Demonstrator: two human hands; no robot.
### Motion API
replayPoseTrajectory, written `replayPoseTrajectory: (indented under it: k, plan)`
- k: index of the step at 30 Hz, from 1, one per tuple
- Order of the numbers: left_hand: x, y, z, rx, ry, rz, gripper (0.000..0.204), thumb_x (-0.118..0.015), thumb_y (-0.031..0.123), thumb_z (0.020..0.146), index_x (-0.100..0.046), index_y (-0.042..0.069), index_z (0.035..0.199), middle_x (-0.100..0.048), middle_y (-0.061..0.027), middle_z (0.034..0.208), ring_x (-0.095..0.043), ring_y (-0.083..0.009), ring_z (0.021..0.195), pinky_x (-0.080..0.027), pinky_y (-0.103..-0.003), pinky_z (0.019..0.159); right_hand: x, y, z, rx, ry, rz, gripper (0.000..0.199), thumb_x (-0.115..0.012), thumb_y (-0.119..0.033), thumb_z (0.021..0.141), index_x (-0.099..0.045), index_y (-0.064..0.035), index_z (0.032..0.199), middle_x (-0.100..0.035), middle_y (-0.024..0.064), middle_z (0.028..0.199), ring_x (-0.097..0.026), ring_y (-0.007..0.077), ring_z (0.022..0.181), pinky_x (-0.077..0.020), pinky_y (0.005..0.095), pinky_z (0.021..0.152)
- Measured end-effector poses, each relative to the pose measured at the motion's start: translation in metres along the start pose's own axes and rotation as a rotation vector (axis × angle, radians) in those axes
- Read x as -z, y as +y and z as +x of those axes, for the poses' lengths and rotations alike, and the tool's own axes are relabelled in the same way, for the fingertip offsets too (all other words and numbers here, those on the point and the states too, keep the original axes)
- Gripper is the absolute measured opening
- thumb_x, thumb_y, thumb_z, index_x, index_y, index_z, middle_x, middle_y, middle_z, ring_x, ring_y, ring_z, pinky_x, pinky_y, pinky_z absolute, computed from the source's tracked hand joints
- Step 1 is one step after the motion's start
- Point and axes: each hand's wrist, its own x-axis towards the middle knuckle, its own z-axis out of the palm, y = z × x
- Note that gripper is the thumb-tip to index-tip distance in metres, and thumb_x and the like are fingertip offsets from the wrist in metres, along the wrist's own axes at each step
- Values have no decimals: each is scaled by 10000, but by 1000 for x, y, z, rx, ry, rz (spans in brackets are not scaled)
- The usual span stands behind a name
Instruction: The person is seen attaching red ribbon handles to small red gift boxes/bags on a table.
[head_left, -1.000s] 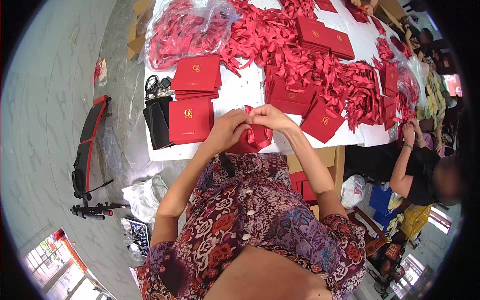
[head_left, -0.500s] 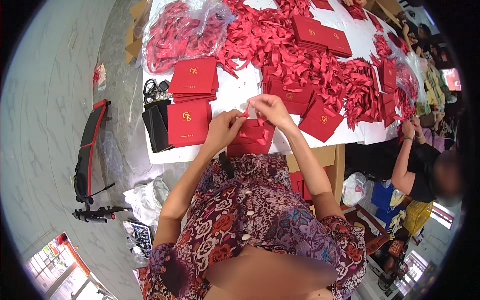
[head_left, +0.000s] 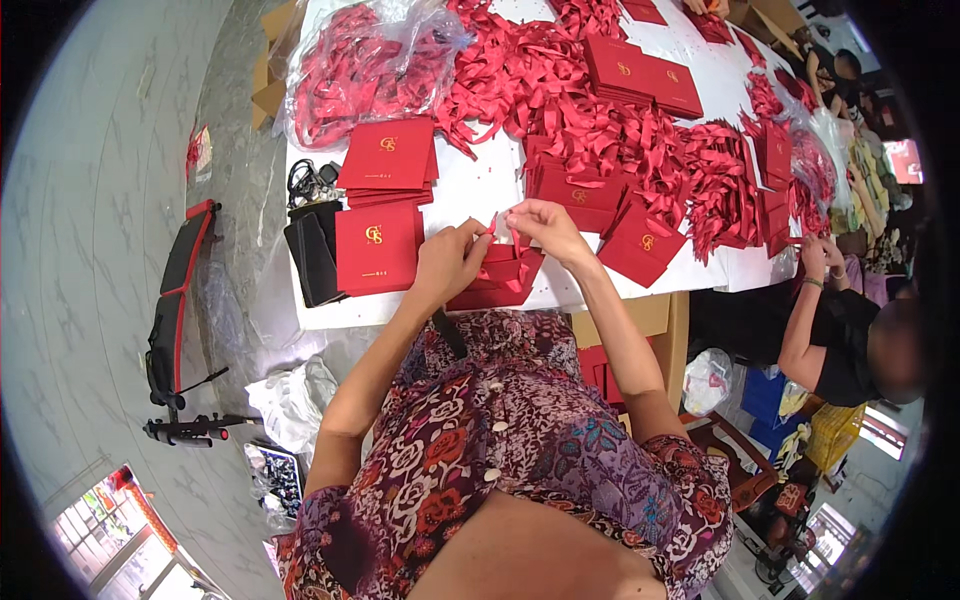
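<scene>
At the table's near edge, a red paper bag (head_left: 497, 290) lies beneath my two hands. My left hand (head_left: 450, 258) pinches an end of red ribbon (head_left: 491, 226) between thumb and fingertips. Just to the right, my right hand (head_left: 548, 232) is closed in a pinch on the ribbon's other part, which hangs down over the bag. Left of my hands are two stacks of flat red bags, a nearer one (head_left: 377, 255) and a farther one (head_left: 387, 158), with gold printing. More red bags with ribbons (head_left: 640, 245) lie to the right.
A large heap of red ribbons (head_left: 540, 80) covers the far table, beside a clear plastic bag of ribbons (head_left: 365, 70). A black pouch (head_left: 318, 255) and keys (head_left: 318, 180) lie at the left edge. On the right, a co-worker's hands (head_left: 818, 258) handle red ribbon.
My right hand has come down slightly, still pinching ribbon. The bag under my hands has shifted a little to the left. My left hand has barely moved.
</scene>
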Motion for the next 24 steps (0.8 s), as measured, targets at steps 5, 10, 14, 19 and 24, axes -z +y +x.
replayPoseTrajectory:
  k: [5, 10, 14, 19, 24]
  plan:
    - [3, 8, 4, -125, 12, 122, 149, -613, 241, 944, -639, 121, 1027, -586, -154, 630, -600, -345, 579, -442, -458, 538, -10, -5, -5, 13, -27, 23, 179, -676, -131, 939, -689, 20, 1034, -649, -23, 768, -559, 31, 664, -435, 183, 585]
    - [-2, 7, 7, -140, -10, 162, 152, -604, 244, 946, -633, 128, 1040, -598, -187, 652, -614, -378, 616, -450, -486, 552, -9, -1, -4, 94, -47, -68, 171, -667, -141, 944, -690, 16, 1008, -643, -26, 752, -557, 30, 675, -441, 198, 596]
    - [-5, 7, 8, -233, 95, 56, 232, -667, 195, 910, -629, 123, 1127, -585, -132, 652, -584, -293, 578, -445, -415, 541, -9, -3, -4, 205, 31, -231, 160, -630, -149, 965, -655, 6, 999, -642, -11, 777, -585, 54, 682, -459, 218, 610]
    - [9, 13, 7, -20, 413, -262, 357, -801, 223, 801, -661, 83, 1098, -597, -59, 839, -492, -124, 578, -414, -269, 528, 16, -30, -17, 222, 183, 118, 193, -586, -187, 1002, -612, -2, 1051, -683, 51, 875, -630, 84, 728, -489, 207, 671]
    - [10, -38, 7, -406, 32, -115, 550, -812, 166, 790, -575, 75, 1278, -667, -90, 975, -592, -141, 737, -490, -255, 687, -5, -32, -6, 231, 187, 220, 192, -559, -221, 1020, -626, -43, 1043, -670, 16, 860, -595, 54, 712, -469, 191, 678]
